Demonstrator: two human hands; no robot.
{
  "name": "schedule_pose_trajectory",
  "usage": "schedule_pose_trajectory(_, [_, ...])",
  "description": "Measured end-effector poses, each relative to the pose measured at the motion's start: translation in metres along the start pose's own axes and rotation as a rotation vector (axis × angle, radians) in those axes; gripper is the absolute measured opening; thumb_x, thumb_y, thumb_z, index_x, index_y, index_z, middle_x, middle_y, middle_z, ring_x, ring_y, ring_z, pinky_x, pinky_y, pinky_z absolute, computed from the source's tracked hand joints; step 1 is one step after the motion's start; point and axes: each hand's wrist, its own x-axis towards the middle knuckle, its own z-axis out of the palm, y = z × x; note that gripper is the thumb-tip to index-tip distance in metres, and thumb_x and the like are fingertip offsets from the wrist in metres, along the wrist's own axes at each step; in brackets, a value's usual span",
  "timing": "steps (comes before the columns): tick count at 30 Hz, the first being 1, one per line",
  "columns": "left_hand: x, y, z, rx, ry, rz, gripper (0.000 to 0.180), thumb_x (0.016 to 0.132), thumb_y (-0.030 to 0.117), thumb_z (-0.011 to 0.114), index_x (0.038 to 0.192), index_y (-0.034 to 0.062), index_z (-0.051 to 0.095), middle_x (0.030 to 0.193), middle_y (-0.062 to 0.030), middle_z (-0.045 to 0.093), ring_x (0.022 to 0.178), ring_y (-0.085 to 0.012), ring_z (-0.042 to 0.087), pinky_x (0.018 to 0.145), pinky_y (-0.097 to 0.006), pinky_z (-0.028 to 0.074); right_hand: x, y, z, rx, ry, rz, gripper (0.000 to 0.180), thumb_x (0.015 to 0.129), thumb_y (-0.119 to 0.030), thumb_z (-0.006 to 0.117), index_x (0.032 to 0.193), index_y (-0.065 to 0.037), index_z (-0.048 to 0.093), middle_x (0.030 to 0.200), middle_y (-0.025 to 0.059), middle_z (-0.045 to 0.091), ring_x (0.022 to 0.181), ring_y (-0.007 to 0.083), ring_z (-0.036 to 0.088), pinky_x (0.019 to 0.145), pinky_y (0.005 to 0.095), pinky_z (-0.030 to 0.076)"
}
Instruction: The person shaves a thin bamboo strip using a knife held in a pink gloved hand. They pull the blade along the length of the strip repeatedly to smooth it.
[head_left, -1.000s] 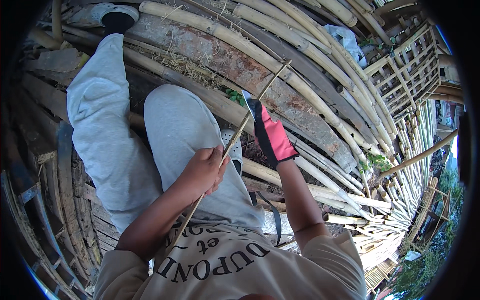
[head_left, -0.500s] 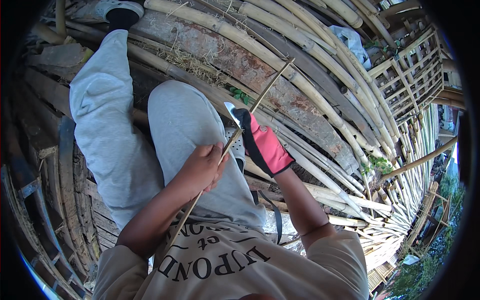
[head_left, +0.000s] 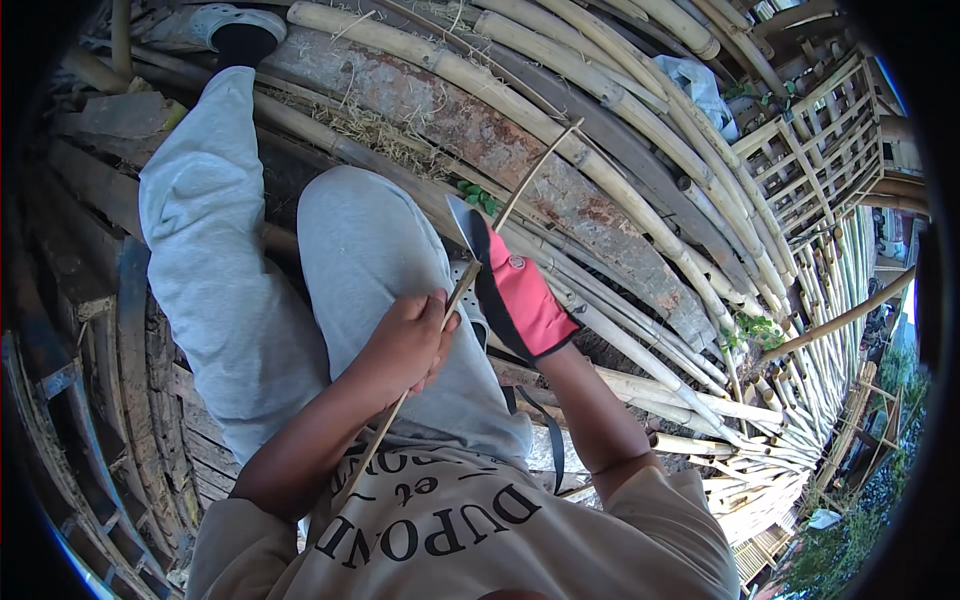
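Observation:
My bare left hand is closed around a thin bamboo strip. Below that hand the strip slants toward my shirt; above it, it runs up to my right glove, and a slender curved length shows beyond the glove. My right hand, in a red and black glove, grips a knife whose pale blade points up and left. The glove hides the knife's handle and the spot where blade and strip meet. Both hands are beside my bent knee, in grey trousers.
Long bamboo poles and a weathered plank lie across the ground ahead. A woven bamboo crate stands at the far right, near a pale plastic bag. Old boards are on the left.
My gloved right hand has shifted slightly left and down with the knife, and the blade has tilted. Beyond the glove the strip now curves more. My left hand stays nearly in place.

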Motion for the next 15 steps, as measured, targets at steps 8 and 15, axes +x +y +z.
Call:
schedule_pose_trajectory(8, [0.001,-0.011,0.003,0.019,0.007,-0.037,0.041,0.112,0.040,0.031,0.091,0.0084,0.047,0.054,0.0021,0.037,0.035,-0.0088,0.029,0.034,-0.028,0.027,-0.021,-0.023,-0.017,0.050,-0.124,-0.079,0.062,0.095,-0.006,0.050,0.154,-0.018,0.037,0.078,0.0175,0.062,0.064,0.0302,0.061,0.060,0.0388,0.050])
schedule_pose_trajectory(15, [0.006,-0.012,0.007,0.043,0.030,-0.030,0.041,0.112,0.040,0.031,0.091,0.0087,0.047,0.055,0.0022,0.038,0.034,-0.0080,0.030,0.033,-0.027,0.028,-0.027,-0.009,-0.004,-0.234,0.022,-0.376,0.068,0.090,-0.007,0.054,0.154,-0.022,0.040,0.079,0.0184,0.061,0.068,0.0346,0.062,0.060,0.0400,0.052])
